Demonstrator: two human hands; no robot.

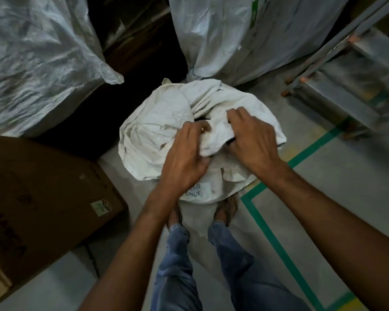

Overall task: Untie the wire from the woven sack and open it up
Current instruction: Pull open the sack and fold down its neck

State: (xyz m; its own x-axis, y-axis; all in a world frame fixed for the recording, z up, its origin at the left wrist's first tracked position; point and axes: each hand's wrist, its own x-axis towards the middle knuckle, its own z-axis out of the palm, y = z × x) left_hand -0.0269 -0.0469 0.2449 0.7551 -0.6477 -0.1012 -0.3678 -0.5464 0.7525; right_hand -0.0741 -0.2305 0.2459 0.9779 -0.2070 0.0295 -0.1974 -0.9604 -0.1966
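A white woven sack (166, 108) stands on the floor in front of my feet, its top bunched and folded over. A thin black wire (202, 119) shows at the gathered neck, between my hands. My left hand (184, 158) rests on the sack's near left side, fingers curled at the neck by the wire; a ring shows on one finger. My right hand (252, 140) grips a fold of the sack's cloth on the right. Whether the left fingers hold the wire is hidden.
Large white plastic-wrapped bales stand at the back left (32, 63) and back right (245, 37). A brown cardboard box (43, 198) sits at my left. A metal rack (346, 75) is at the right. Green tape (279, 239) marks the grey floor.
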